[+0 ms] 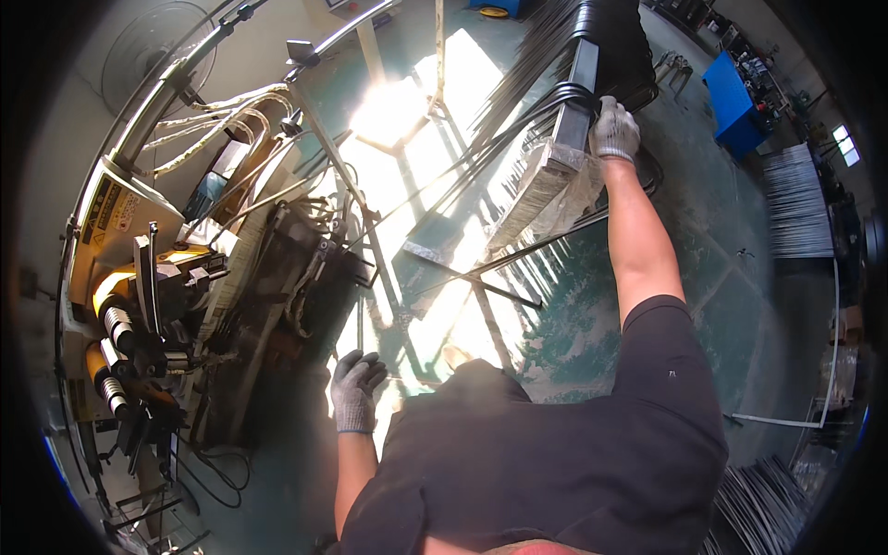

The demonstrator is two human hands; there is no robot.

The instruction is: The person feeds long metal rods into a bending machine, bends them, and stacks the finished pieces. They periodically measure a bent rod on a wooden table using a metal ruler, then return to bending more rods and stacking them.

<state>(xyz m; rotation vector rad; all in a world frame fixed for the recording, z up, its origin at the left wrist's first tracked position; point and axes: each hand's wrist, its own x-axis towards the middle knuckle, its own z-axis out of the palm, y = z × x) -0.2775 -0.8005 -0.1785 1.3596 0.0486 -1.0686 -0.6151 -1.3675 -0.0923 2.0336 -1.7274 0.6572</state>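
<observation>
My right hand (615,131), in a pale knit glove, is stretched far forward at the upper right. Its fingers are curled against the looped ends of bent black rods (572,96), which hang over a square metal beam (581,69). The long, thin rods fan out leftward from the beam. Clear plastic wrap (562,199) covers the beam's near end. Low at the left, my left hand (353,393), gloved in grey, hovers near my body. Its fingers are loosely bent and a little apart, and I see nothing in them.
A machine with yellow parts (116,282), hoses and cables stands at the left. A thin metal stand (479,277) crosses the sunlit green floor. More black rods (629,46) hang farther along the beam. At the right are a blue bin (735,102) and stacked rods (797,203).
</observation>
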